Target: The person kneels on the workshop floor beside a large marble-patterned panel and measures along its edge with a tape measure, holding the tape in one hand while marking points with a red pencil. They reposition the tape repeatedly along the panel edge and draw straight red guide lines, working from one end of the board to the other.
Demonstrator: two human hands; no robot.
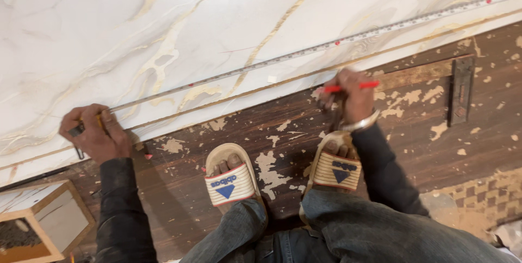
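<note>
The left hand (pixel 95 135) is closed around the case of a tape measure (pixel 326 45), pinning it down at the near edge of the white marbled panel (pixel 163 24), towards its left end; the right hand (pixel 350 100) is curled tight round a red pencil (pixel 353 86), held crosswise just off the same near edge, further right; a metal bangle (pixel 361 126) sits on that wrist. The tape's blade runs from the left hand along the panel, close beside the near edge, and away to the far right corner of the view; it lies flat on the surface. The blade looks thin and springy, light, likely to slide on so glossy a face, so it is best held at the case and pressed flat; the panel looks stiff, heavy and easily chipped at its edge. Below the hands, two feet in striped sandals (pixel 228 184) stand on a dark worn wooden floor (pixel 435 149); a small open box (pixel 41 222) sits at the lower left.
</note>
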